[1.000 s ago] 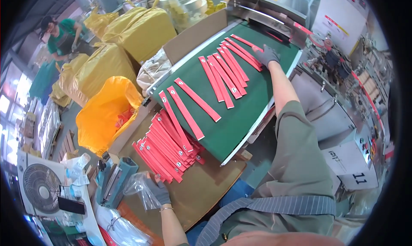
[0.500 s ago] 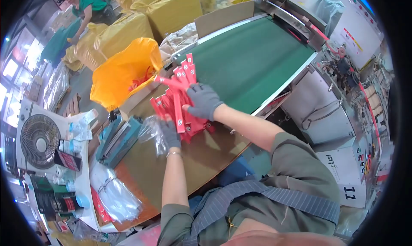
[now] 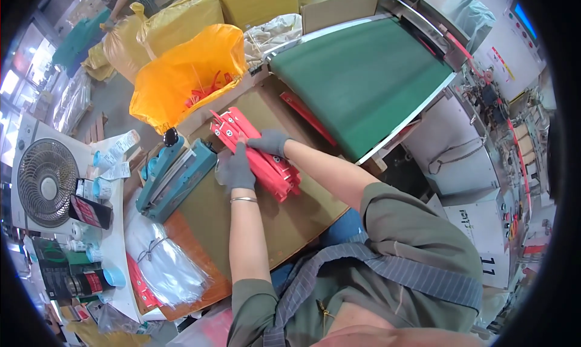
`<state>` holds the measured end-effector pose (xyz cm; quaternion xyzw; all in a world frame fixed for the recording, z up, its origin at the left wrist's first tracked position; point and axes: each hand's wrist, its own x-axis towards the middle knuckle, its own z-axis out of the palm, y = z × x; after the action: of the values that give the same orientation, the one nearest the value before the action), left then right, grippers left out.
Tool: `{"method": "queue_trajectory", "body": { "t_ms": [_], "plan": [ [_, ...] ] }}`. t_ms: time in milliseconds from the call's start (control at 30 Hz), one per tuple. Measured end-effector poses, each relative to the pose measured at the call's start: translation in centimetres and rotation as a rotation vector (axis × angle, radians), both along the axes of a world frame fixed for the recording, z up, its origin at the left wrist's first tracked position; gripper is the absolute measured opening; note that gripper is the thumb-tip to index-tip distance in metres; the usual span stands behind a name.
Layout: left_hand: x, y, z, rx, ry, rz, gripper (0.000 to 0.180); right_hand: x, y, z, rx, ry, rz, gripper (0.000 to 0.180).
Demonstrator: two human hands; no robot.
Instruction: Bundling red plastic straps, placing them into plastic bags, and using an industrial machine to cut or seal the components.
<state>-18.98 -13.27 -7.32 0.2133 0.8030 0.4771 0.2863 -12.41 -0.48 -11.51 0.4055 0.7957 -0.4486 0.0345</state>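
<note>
Presently, left of the green conveyor [image 3: 363,75], the left hand [image 3: 238,170] and right hand [image 3: 271,143] grip the red strips [image 3: 270,174]; gathering seems underway, and the next move probably requires evening their ends.

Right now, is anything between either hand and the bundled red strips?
Nothing visible is: the left hand and right hand both touch the bundled red strips. Clear plastic shows at the left hand's outer side.

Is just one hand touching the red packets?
No, the left hand and the right hand both touch the red packets.
</note>
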Motion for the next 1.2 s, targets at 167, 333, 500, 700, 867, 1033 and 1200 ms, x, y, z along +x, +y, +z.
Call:
{"method": "queue_trajectory", "body": {
  "t_ms": [167, 333, 500, 700, 867, 1033, 1200],
  "plan": [
    [-1.5, -0.7, -7.1, 0.317, -0.126, 0.083, 0.055, 1.9, 0.8, 1.4, 0.452, 0.095, -0.262, 0.085],
    [-1.9, 1.1, -9.8, 0.623, -0.651, 0.189, 0.055, 0.8, -0.7, 1.3, 0.297, 0.043, -0.186, 0.09],
    [1.3, -2.5, -2.5, 0.703, -0.416, 0.25, 0.042, 1.4, -2.2, -1.8, -0.848, 0.29, -0.129, 0.065],
    [0.7, -8.9, 0.1, 0.78, 0.036, -0.091, 0.051, 3.0, -10.1, 5.7, -0.748, 1.053, 0.046, 0.079],
    [2.0, -13.3, 5.1, 0.568, 0.114, -0.34, 0.067, 5.5, -10.1, 8.7, -0.572, 1.028, 0.447, 0.101],
    [3.2, -15.6, 2.5, 0.673, -0.108, -0.258, 0.068, 6.7, -14.4, 11.6, -0.399, 0.998, 0.577, 0.099],
    [4.0, -18.6, 1.7, 0.395, 0.05, -0.447, 0.056, 7.9, -19.1, 11.3, -0.533, 1.012, 0.108, 0.073]
  ]
}}
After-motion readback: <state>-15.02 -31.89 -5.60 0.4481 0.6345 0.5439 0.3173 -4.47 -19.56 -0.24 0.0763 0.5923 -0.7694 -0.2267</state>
